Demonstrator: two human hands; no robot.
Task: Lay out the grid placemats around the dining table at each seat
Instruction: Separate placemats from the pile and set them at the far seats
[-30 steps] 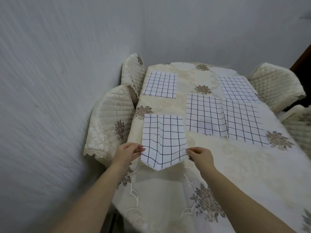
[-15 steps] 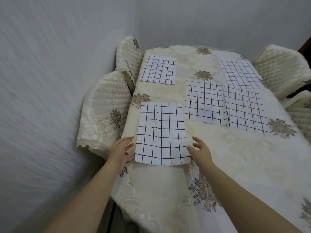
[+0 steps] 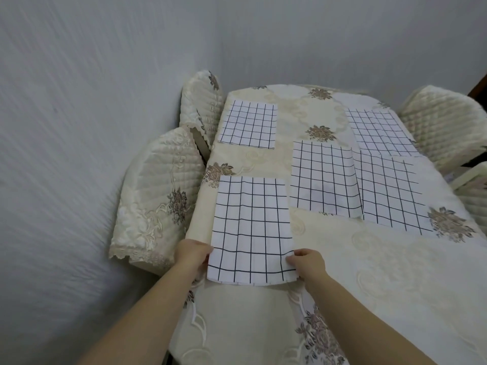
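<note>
Head view looks down on a white fabric placemat with a black grid [image 3: 251, 227], lying flat at the near left seat of the cream embroidered desk [image 3: 369, 272], beside a quilted cream chair cover [image 3: 158, 196]. Left hand [image 3: 193, 255] and right hand [image 3: 308, 263] each pinch its near edge, fingers [image 3: 292, 258] curled onto the cloth at either corner. To finish well, they should probably tug it square with the desk edge, smooth the faint ripples, and keep it apart from the two overlapping grid placemats [image 3: 324, 177] mid-desk, which look not yet placed.

Both arms extended forward; left hand [image 3: 193, 255], right hand [image 3: 309, 263] each pinching placemat [image 3: 251, 227] near corners.
</note>
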